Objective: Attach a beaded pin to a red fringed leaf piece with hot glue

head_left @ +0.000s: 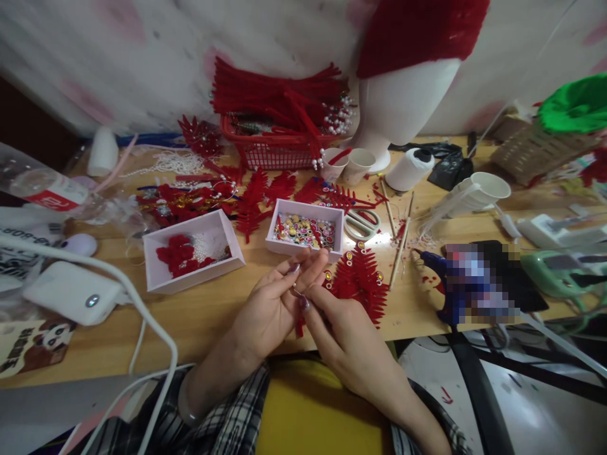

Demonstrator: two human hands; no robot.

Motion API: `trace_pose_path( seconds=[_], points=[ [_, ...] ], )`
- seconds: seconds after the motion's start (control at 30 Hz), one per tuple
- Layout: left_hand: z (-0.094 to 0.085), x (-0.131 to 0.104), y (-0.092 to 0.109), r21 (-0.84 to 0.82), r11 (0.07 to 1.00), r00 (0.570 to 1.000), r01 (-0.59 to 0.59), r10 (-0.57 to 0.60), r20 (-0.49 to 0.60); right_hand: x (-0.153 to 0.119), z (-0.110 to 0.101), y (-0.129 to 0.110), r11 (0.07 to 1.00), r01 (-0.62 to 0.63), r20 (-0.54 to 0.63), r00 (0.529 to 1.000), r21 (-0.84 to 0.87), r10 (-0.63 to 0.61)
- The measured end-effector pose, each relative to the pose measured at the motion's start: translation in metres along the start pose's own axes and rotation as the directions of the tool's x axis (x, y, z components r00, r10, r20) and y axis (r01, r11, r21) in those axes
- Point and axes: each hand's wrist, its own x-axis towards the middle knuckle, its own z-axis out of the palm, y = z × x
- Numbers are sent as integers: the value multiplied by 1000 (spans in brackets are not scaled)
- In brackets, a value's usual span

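we saw two bare hands over the one tabletop. the left hand was pinched narrow, and the right hand met it fingertip to fingertip; both grips held one small wire-like piece, too small for us to name further. it sat between the fingers, in front of two white boxes: a left box with red fuzzy flowers and pale beads, and a right box full of gem-like beads we could not count.

just beyond the right hand lay a red feathery ornament with at least four yellow gems. past it we counted one pair of scissors, two thin sticks, one blue glue gun, three cups, one red basket and one white mannequin head.
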Motion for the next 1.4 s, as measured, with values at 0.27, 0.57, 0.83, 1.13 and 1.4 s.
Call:
trace_pose_path(
  seconds=[0.27,0.57,0.83,1.13,1.4],
  points=[
    [0,-1,-5,11,1000,1000,-16,16,-6,0,1,0,1000,11,-17,1000,22,-10],
    [4,-1,-3,-13,1000,999,15,-15,-50,-1,1,2,999,21,-39,999,40,-19],
    [3,0,-4,21,999,1000,-25,26,-13,0,1,4,999,8,-35,999,32,-7],
    [2,1,-7,92,995,999,-34,36,-19,0,1,8,999,15,-29,999,51,-14],
    [4,0,-5,44,999,999,-28,27,19,4,15,32,948,112,-109,990,296,-83]
  ],
)
